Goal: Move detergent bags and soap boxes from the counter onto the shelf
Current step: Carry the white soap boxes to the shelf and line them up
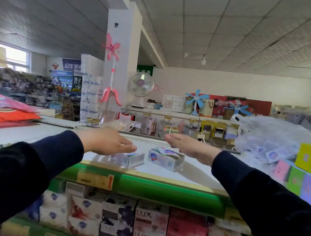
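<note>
Both your arms, in dark navy sleeves, reach forward over the white counter [35, 134] at the middle of the frame. Your left hand [105, 141] hovers palm down, fingers straight and together, their tips just above a small white-and-blue soap box [129, 159]; it holds nothing. Your right hand [188, 146] is also spread flat with relaxed fingers, empty, just above and behind a second white-and-blue soap box [165, 159] with its top flap raised. At the left edge lie red and pink detergent bags [3, 110]. Along the bottom, the green-edged shelf [153, 191] holds rows of boxed soap.
</note>
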`<move>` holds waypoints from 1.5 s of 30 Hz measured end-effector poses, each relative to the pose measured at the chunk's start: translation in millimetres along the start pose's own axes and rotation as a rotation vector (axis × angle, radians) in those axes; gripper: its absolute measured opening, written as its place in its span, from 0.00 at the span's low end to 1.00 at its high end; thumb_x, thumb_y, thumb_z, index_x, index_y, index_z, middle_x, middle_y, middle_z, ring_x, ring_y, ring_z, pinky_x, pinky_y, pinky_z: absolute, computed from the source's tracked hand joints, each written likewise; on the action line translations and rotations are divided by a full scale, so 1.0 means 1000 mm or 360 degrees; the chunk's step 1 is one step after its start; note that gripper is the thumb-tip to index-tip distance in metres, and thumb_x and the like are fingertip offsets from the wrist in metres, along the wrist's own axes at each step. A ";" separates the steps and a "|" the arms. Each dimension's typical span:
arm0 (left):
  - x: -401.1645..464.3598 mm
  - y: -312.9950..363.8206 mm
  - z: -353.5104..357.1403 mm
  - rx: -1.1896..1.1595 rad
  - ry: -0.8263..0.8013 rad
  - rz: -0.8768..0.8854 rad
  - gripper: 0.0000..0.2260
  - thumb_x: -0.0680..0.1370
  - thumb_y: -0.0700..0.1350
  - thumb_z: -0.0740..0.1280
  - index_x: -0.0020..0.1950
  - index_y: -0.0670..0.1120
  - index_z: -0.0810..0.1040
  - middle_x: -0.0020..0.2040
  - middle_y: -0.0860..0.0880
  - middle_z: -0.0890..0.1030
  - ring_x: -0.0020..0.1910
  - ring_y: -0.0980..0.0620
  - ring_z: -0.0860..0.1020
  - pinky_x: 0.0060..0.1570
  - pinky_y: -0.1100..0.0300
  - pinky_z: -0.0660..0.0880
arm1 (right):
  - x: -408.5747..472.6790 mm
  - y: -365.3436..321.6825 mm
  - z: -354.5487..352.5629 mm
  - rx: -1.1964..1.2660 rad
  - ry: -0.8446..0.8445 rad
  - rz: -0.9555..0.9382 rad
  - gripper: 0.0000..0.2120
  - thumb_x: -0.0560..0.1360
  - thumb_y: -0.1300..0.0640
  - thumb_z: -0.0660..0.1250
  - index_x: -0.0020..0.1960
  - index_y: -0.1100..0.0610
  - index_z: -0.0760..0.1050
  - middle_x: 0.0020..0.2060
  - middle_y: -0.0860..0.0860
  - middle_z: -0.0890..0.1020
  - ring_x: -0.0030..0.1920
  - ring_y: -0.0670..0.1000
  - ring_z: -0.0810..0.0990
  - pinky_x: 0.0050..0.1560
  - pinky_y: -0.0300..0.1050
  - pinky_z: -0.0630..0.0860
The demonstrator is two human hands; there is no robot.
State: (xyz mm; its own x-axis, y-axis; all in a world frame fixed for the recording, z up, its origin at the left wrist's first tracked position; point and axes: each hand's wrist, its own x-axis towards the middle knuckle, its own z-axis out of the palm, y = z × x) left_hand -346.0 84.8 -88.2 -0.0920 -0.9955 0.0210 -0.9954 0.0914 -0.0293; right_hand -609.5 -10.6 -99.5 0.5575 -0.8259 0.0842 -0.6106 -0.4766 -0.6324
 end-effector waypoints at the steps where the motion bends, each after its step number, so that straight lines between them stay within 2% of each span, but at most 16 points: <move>1: 0.001 -0.006 -0.002 -0.0069 0.0043 0.0013 0.34 0.77 0.73 0.49 0.80 0.59 0.64 0.79 0.51 0.68 0.76 0.47 0.67 0.75 0.48 0.62 | -0.005 0.003 -0.009 0.0056 0.0061 0.0067 0.29 0.82 0.36 0.56 0.79 0.47 0.64 0.77 0.49 0.69 0.72 0.51 0.71 0.73 0.50 0.67; 4: 0.005 -0.022 0.005 -0.0408 0.0049 -0.0008 0.35 0.78 0.69 0.56 0.83 0.58 0.56 0.82 0.53 0.59 0.80 0.50 0.60 0.78 0.52 0.54 | -0.021 0.012 -0.026 0.0067 0.0096 0.0219 0.27 0.82 0.38 0.58 0.77 0.49 0.67 0.74 0.50 0.73 0.67 0.51 0.75 0.70 0.52 0.71; 7: 0.010 -0.028 0.020 -0.0764 -0.0065 -0.0073 0.36 0.78 0.68 0.60 0.83 0.59 0.53 0.83 0.53 0.58 0.80 0.49 0.59 0.77 0.52 0.54 | -0.034 0.012 -0.018 -0.0197 -0.0056 0.0323 0.32 0.79 0.33 0.60 0.76 0.51 0.70 0.74 0.50 0.73 0.68 0.52 0.73 0.65 0.47 0.71; 10: 0.016 -0.030 0.033 -0.0929 -0.0097 -0.0115 0.33 0.76 0.68 0.62 0.78 0.56 0.64 0.77 0.50 0.69 0.71 0.50 0.71 0.69 0.55 0.65 | -0.034 0.008 -0.001 -0.0384 -0.0015 0.0325 0.30 0.78 0.33 0.62 0.68 0.54 0.77 0.66 0.52 0.78 0.59 0.51 0.75 0.55 0.45 0.69; 13: 0.011 -0.035 0.036 -0.1084 0.0029 -0.0113 0.32 0.69 0.69 0.68 0.67 0.54 0.69 0.59 0.51 0.83 0.53 0.52 0.81 0.51 0.59 0.74 | -0.029 0.008 0.004 -0.0185 0.0121 0.0201 0.23 0.75 0.39 0.72 0.61 0.54 0.75 0.55 0.50 0.80 0.51 0.49 0.77 0.44 0.43 0.70; 16: 0.006 -0.041 0.041 -0.1159 0.0261 -0.0114 0.32 0.66 0.66 0.74 0.63 0.53 0.68 0.56 0.51 0.83 0.47 0.51 0.85 0.48 0.57 0.80 | -0.029 0.009 0.008 -0.0254 0.0211 -0.0027 0.21 0.74 0.50 0.77 0.61 0.49 0.72 0.55 0.47 0.79 0.52 0.47 0.78 0.45 0.41 0.73; 19: -0.003 -0.041 0.050 -0.1009 0.0618 -0.0116 0.34 0.65 0.61 0.79 0.61 0.55 0.65 0.55 0.54 0.77 0.45 0.54 0.83 0.42 0.60 0.79 | -0.027 0.014 0.011 -0.0510 0.0351 -0.0250 0.17 0.76 0.60 0.73 0.60 0.50 0.71 0.60 0.50 0.80 0.52 0.49 0.80 0.46 0.41 0.78; 22: -0.010 -0.042 0.062 -0.0806 0.0833 -0.0019 0.28 0.70 0.60 0.77 0.64 0.61 0.66 0.57 0.60 0.74 0.51 0.59 0.78 0.48 0.61 0.75 | -0.028 0.016 0.001 -0.0320 0.0337 -0.0228 0.08 0.80 0.58 0.69 0.58 0.52 0.75 0.63 0.49 0.80 0.60 0.51 0.79 0.56 0.48 0.80; 25: -0.014 -0.048 0.060 -0.0867 0.0825 0.0046 0.10 0.79 0.56 0.68 0.60 0.59 0.76 0.57 0.59 0.81 0.51 0.60 0.80 0.48 0.60 0.77 | -0.031 0.015 -0.009 0.0010 0.0255 -0.0085 0.08 0.84 0.55 0.63 0.59 0.52 0.80 0.58 0.47 0.83 0.58 0.49 0.81 0.59 0.49 0.81; 27: -0.018 -0.052 0.053 -0.1022 0.0755 0.0024 0.05 0.81 0.54 0.66 0.56 0.58 0.78 0.54 0.57 0.83 0.51 0.57 0.82 0.47 0.59 0.78 | -0.032 0.014 -0.011 0.0163 0.0234 -0.0023 0.11 0.85 0.55 0.60 0.60 0.53 0.81 0.57 0.47 0.84 0.56 0.49 0.83 0.56 0.46 0.81; 31: -0.025 -0.057 0.047 -0.1179 0.0640 -0.0025 0.08 0.79 0.53 0.70 0.58 0.59 0.79 0.55 0.56 0.83 0.57 0.56 0.80 0.53 0.61 0.75 | -0.030 0.015 -0.013 0.0263 0.0219 0.0001 0.14 0.86 0.53 0.59 0.63 0.52 0.81 0.59 0.48 0.84 0.57 0.50 0.83 0.57 0.46 0.81; 35: -0.027 -0.054 0.045 -0.1219 0.0602 -0.0061 0.16 0.77 0.52 0.73 0.64 0.57 0.78 0.60 0.54 0.81 0.60 0.55 0.78 0.61 0.57 0.73 | -0.026 0.022 -0.011 0.0275 0.0049 -0.0026 0.20 0.83 0.48 0.63 0.74 0.49 0.71 0.65 0.46 0.80 0.62 0.48 0.80 0.58 0.47 0.81; 37: -0.026 -0.048 0.046 -0.1199 0.0607 -0.0050 0.16 0.76 0.51 0.74 0.63 0.55 0.79 0.58 0.57 0.82 0.58 0.58 0.80 0.52 0.66 0.74 | -0.023 0.025 -0.012 0.0338 -0.0050 -0.0029 0.25 0.81 0.52 0.68 0.76 0.50 0.68 0.67 0.46 0.79 0.62 0.47 0.80 0.54 0.44 0.82; 39: -0.024 -0.044 0.046 -0.1263 0.0617 -0.0069 0.13 0.76 0.49 0.75 0.59 0.54 0.81 0.54 0.57 0.85 0.52 0.61 0.83 0.41 0.73 0.76 | -0.021 0.026 -0.013 0.0374 -0.0081 0.0001 0.23 0.79 0.57 0.71 0.72 0.52 0.71 0.65 0.49 0.81 0.61 0.49 0.82 0.53 0.43 0.83; 42: -0.023 -0.039 0.047 -0.1437 0.0638 -0.0109 0.11 0.75 0.45 0.76 0.56 0.51 0.82 0.50 0.53 0.87 0.46 0.58 0.86 0.41 0.68 0.80 | -0.018 0.028 -0.014 0.0474 -0.0032 0.0020 0.14 0.77 0.61 0.71 0.63 0.57 0.79 0.58 0.53 0.86 0.57 0.53 0.84 0.56 0.48 0.83; 45: -0.027 -0.037 0.045 -0.1547 0.0704 -0.0145 0.09 0.76 0.44 0.75 0.56 0.49 0.82 0.47 0.53 0.88 0.45 0.55 0.87 0.42 0.65 0.81 | -0.016 0.023 -0.012 0.0689 0.0002 0.0030 0.12 0.77 0.61 0.71 0.60 0.59 0.79 0.55 0.56 0.87 0.55 0.55 0.86 0.56 0.50 0.84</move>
State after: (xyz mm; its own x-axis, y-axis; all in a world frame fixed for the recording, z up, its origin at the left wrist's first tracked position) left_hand -305.5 107.3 -133.1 0.1764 -0.9203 0.3491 -0.5757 0.1912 0.7950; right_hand -639.5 -11.9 -106.3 0.5476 -0.8338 0.0704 -0.3281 -0.2914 -0.8986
